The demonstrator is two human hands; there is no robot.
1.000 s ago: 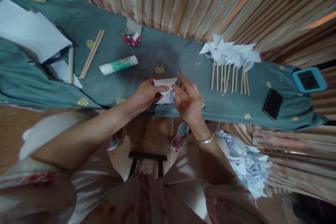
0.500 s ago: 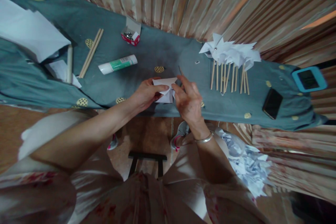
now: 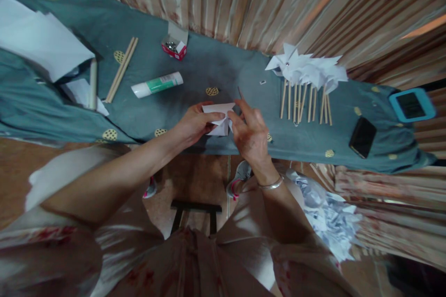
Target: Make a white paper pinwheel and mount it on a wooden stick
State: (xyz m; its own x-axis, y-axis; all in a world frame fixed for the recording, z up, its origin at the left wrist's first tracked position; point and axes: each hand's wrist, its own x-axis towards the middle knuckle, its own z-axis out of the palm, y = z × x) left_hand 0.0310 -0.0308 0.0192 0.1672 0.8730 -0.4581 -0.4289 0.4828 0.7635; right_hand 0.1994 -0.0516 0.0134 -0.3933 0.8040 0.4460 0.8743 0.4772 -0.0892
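My left hand [image 3: 195, 123] grips a small piece of folded white paper [image 3: 219, 129] just above the table's near edge, its thumb pressed on the paper's middle. At the paper's right side is my right hand [image 3: 251, 134], fingers closed, with thumb and fingertips against a paper flap. A thin pointed tool [image 3: 240, 93] sticks out beyond the right index finger; the rest of it is hidden in the hand, so its kind is unclear. Several paper pinwheels [image 3: 303, 68] on wooden sticks lie to the right.
On the teal cloth [image 3: 223, 72] lie a glue stick [image 3: 157, 85], a red box of metal pins [image 3: 174, 48], wooden sticks [image 3: 121, 70], white paper sheets [image 3: 45, 39], a black phone [image 3: 363, 137] and a blue-framed device [image 3: 412, 105]. Paper scraps [image 3: 329, 216] fill a bag below right.
Almost nothing differs. Both hands keep their hold on the paper, and the whole view has shifted very slightly.
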